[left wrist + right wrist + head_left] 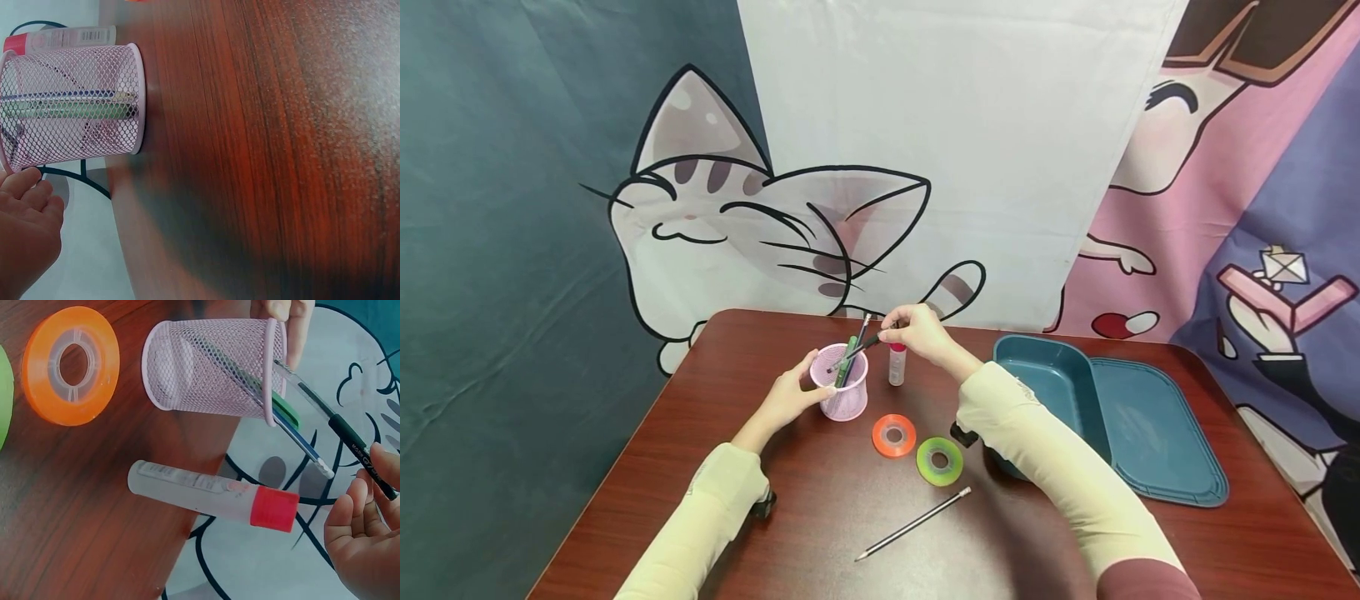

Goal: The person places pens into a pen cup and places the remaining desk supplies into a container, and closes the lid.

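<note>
A pink mesh pen cup (844, 403) stands upright on the table. My left hand (788, 393) grips its rim from the left, the thumb in front and the fingers behind. Between the thumb and fingers of my right hand (919, 333) is a black gel pen (350, 439), pinched by one end and slanting down. Its other end reaches the cup's mouth. Inside the cup lean a green pen (75, 110) and a blue pencil-like stick (306, 447) with a pale end. Just right of the cup stands a glue stick (194, 487) with a red cap.
An orange tape roll (894, 436) and a green tape roll (939, 462) lie in front of the cup. Nearer me is a silver pencil (913, 524). On the right, a blue-green box (1047, 354) sits beside its flat lid (1165, 425). A printed curtain (970, 108) hangs behind the table.
</note>
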`<move>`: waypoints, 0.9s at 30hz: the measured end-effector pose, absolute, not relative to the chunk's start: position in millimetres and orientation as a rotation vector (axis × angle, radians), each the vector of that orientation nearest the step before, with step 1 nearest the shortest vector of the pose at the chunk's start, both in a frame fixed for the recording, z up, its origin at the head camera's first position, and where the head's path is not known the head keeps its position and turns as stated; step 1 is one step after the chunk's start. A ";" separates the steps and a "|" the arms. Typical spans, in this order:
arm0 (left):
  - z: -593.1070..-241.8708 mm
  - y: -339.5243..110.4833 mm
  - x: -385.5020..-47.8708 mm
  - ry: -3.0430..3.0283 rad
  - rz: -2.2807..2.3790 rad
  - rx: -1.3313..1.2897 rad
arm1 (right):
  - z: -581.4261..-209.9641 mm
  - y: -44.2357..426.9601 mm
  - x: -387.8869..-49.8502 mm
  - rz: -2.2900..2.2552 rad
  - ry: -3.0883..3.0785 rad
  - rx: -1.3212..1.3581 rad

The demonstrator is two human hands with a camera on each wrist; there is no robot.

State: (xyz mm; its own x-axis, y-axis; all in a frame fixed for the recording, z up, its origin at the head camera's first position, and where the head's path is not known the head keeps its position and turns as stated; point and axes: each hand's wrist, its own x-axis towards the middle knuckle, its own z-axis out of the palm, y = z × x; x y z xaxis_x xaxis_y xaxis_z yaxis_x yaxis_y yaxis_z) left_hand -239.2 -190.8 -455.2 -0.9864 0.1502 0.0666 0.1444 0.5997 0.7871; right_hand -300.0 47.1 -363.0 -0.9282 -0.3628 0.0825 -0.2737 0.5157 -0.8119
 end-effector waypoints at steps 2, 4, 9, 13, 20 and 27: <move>-455.4 -190.8 -239.3 2.806 1.375 0.255 | -365.9 43.8 -301.0 -1.377 2.650 -0.553; -455.3 -190.8 -239.2 2.806 1.373 0.255 | -367.8 40.3 -301.0 -1.371 2.645 -0.553; -453.9 -190.5 -238.9 2.788 1.381 0.242 | -370.7 32.2 -298.5 -1.361 2.642 -0.558; -453.4 -190.1 -238.3 2.775 1.389 0.235 | -376.4 27.4 -297.0 -1.342 2.673 -0.553; -454.5 -190.4 -238.7 2.785 1.379 0.239 | -387.5 19.7 -293.7 -1.333 2.720 -0.519; -456.0 -190.8 -239.3 2.795 1.381 0.243 | -394.4 14.0 -291.0 -1.336 2.702 -0.509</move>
State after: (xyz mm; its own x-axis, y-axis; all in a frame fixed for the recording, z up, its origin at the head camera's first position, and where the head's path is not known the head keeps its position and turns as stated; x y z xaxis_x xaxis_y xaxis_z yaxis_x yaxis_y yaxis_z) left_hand -239.3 -190.8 -456.0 -0.9878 0.1456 0.0554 0.1325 0.5979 0.7906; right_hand -291.0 14.0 -394.4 -0.9410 -0.3311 0.0701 -0.2567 0.5635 -0.7852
